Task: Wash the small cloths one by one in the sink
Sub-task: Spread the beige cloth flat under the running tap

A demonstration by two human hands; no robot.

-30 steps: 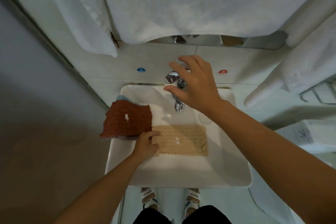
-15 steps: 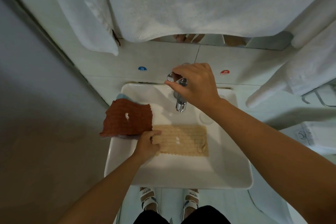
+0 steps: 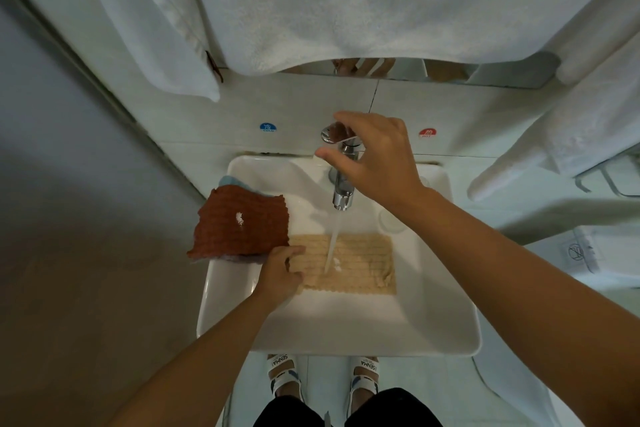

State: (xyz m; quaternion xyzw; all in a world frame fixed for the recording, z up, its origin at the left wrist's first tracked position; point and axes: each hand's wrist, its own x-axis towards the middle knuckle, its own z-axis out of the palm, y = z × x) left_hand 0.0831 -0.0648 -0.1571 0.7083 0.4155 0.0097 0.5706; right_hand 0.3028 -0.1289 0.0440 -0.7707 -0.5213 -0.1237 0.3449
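Observation:
A beige waffle cloth [image 3: 360,263] lies flat in the white sink [image 3: 346,329]. My left hand [image 3: 280,274] pinches its left edge. Water runs from the chrome faucet [image 3: 343,191] onto the middle of the cloth, beside a small white dab. My right hand [image 3: 374,156] is at the faucet handle [image 3: 329,133], fingers curled round it. A brown cloth [image 3: 242,222] with a white dab is draped over the sink's left rim, on top of a light blue cloth [image 3: 230,181] that barely shows.
White towels [image 3: 346,0] hang above the sink, more at the right [image 3: 568,121]. Blue cold [image 3: 267,127] and red hot [image 3: 427,133] stickers sit on the tiled wall. A grey wall closes off the left. My feet in sandals [image 3: 282,374] show below the sink.
My right hand gripped and lifted the faucet handle, and water now flows onto the beige cloth. My left hand kept its hold on the cloth's edge.

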